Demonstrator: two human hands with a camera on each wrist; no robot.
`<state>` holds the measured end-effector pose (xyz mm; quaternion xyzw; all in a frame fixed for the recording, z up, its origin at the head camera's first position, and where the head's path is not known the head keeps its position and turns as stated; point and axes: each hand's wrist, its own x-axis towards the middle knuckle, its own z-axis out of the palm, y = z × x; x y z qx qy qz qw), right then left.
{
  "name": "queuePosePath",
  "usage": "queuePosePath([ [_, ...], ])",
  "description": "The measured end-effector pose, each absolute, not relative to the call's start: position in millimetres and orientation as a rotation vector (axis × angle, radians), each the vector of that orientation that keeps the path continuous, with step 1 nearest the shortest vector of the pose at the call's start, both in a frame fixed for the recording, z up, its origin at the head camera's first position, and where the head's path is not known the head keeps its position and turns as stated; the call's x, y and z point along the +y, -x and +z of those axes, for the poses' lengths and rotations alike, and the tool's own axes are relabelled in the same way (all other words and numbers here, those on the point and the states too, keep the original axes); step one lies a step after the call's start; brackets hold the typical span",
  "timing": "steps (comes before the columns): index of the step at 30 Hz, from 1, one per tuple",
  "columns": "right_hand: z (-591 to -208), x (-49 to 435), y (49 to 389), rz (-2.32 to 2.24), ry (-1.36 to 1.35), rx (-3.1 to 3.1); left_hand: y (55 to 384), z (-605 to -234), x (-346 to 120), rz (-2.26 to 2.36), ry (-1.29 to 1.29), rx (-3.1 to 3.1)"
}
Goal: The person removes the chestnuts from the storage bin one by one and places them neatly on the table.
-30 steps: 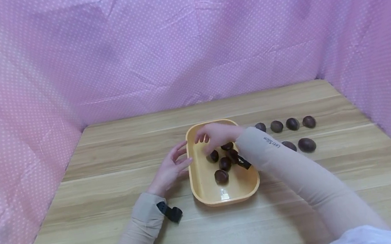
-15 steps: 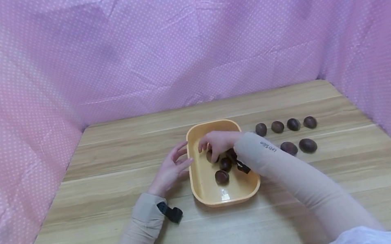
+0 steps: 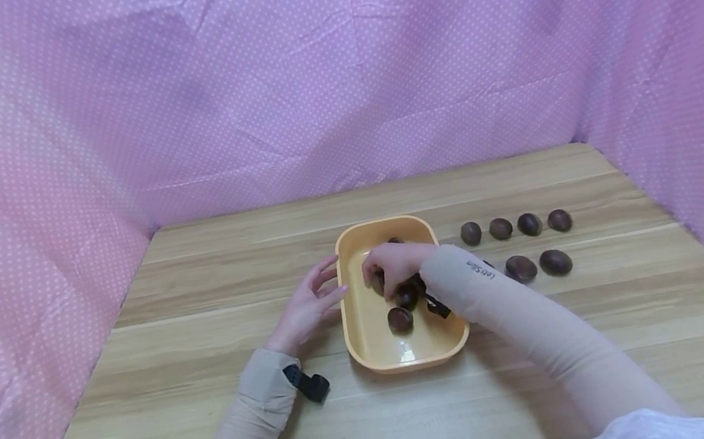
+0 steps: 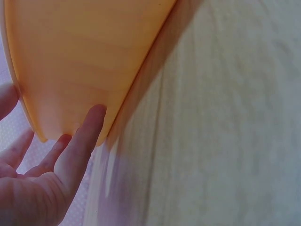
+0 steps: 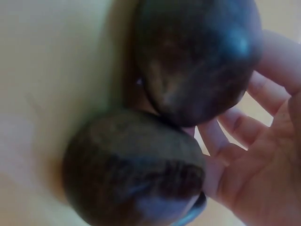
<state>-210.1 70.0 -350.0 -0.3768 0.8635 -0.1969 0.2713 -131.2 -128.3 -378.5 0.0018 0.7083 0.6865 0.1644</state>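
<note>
A yellow plastic basin [image 3: 369, 351] stands mid-table with several dark, egg-shaped passion fruits in it. My right hand [image 3: 395, 262] reaches inside, thumb and fingers curled round one passion fruit [image 3: 377, 283], mostly hidden by the hand. Close by lie a second passion fruit [image 3: 407, 296] and a third passion fruit [image 3: 400, 320]. In the right wrist view, two large passion fruits [image 5: 136, 174] block part of the fingers. At the basin's left side is my left hand [image 3: 303, 313], its fingers spread and loosely bent; the left wrist view has the fingertips [image 4: 98, 110] against the outer wall.
Right of the basin, passion fruits lie on the wooden table [image 3: 202, 298] in two rows: a back row with a passion fruit [image 3: 560, 220] at its right end, and a nearer row ending in another passion fruit [image 3: 555, 262]. Pink dotted cloth [image 3: 337, 103] encloses the table.
My right hand has lowered into the basin and its fingers have closed round a passion fruit. The left hand has stayed at the basin's side.
</note>
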Motion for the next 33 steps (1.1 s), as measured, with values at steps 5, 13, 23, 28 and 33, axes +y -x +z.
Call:
queuePosePath([
  [5, -352, 71, 210, -0.543, 1.017, 2.331, 131, -378, -128, 1.961, -0.003, 2.011],
  [13, -351, 72, 214, -0.656, 1.113, 2.35, 131, -378, -128, 1.958, -0.022, 2.011],
  [23, -347, 79, 219, -0.975, 1.055, 2.298, 131, -377, -126, 1.966, -0.017, 2.015],
  [28, -337, 81, 219, -1.014, 1.074, 2.287, 131, -378, -127, 1.954, -0.014, 2.031],
  [33, -322, 80, 214, -1.006, 1.128, 2.286, 131, -377, -126, 1.955, -0.013, 2.032],
])
